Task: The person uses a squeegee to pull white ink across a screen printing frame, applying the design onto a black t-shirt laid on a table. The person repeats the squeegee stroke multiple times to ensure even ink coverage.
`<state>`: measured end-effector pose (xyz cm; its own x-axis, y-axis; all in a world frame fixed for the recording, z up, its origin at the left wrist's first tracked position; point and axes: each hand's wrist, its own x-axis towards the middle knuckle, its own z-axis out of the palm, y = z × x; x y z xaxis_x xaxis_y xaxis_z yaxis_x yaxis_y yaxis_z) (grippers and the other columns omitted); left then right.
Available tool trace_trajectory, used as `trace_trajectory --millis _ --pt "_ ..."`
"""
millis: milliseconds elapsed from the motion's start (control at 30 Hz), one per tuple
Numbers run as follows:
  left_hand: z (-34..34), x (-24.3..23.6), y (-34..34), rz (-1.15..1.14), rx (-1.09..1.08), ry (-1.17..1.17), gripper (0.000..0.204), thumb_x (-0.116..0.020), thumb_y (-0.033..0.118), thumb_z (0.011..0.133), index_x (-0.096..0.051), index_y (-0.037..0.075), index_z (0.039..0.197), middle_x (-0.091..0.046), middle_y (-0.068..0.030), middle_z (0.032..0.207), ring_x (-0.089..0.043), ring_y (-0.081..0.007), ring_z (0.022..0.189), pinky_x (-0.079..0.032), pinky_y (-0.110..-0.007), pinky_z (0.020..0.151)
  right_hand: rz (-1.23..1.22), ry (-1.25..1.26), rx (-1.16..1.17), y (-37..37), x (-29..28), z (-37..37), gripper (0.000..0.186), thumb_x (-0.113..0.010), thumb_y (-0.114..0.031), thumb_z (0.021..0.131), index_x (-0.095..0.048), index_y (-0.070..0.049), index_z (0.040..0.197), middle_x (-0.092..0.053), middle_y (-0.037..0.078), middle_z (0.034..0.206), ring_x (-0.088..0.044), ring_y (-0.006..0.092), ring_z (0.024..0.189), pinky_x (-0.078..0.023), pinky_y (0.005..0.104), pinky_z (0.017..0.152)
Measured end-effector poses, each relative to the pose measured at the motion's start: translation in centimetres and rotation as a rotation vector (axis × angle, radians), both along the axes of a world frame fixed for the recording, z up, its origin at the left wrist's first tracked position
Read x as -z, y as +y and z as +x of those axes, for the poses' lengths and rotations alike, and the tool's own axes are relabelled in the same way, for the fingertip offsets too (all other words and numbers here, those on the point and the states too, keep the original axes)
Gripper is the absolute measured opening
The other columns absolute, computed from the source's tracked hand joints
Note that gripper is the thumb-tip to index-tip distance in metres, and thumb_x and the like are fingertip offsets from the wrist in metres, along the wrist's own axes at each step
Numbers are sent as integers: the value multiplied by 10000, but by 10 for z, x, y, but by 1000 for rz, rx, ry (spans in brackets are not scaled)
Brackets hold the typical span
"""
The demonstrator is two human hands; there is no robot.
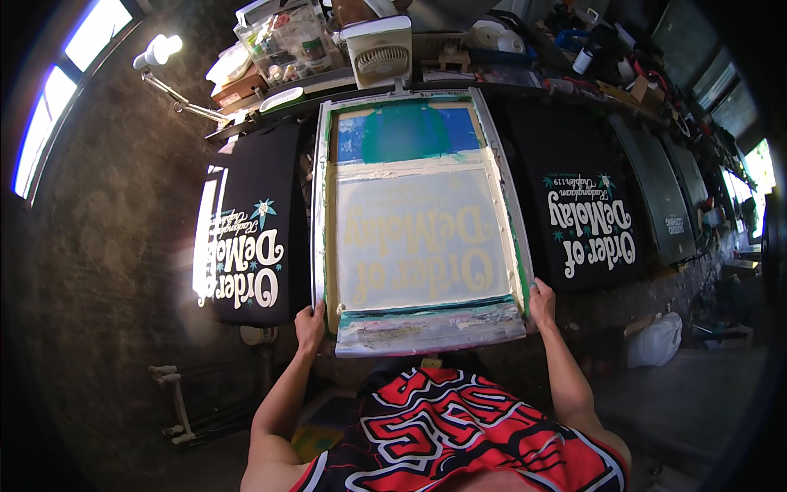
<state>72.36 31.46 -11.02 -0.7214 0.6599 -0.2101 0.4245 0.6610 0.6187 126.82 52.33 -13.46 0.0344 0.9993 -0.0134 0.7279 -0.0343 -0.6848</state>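
A framed printing screen (418, 189) lies before me, its mesh pale with faint yellowish lettering and a blue and green band at the far end. My left hand (309, 326) grips the near left side of its frame. On the opposite side, my right hand (541, 303) is closed round the near right edge. Black shirts flank the screen: the left shirt (238, 176) and the right shirt (533, 148) both carry white lettering with teal leaf shapes. What lies under the screen is hidden.
Behind the screen stand a small white fan (379, 51) and a shelf crowded with jars and bags. A lit lamp (158, 52) leans out at the left. Dark boards (648, 180) continue the row to the right. A white plastic bag (653, 340) hangs low at right.
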Motion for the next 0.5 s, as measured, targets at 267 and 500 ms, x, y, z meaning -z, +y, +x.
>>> trace_trajectory --millis 267,500 --pt "1 -16 2 -111 146 158 516 -569 417 1018 -639 -68 855 -667 -314 811 -656 -519 832 -505 -568 752 -70 -272 -102 8 -19 -11 331 -529 -131 939 -655 44 1190 -666 291 1141 -633 481 1074 -514 500 938" --pt "10 -86 -51 302 763 270 634 -680 105 711 -588 -4 1329 -596 -219 1307 -552 -369 1266 -387 -486 1102 126 -51 -945 -54 -127 -39 547 -744 -213 806 -625 -41 1312 -623 205 1199 -596 392 1172 -488 461 1033"
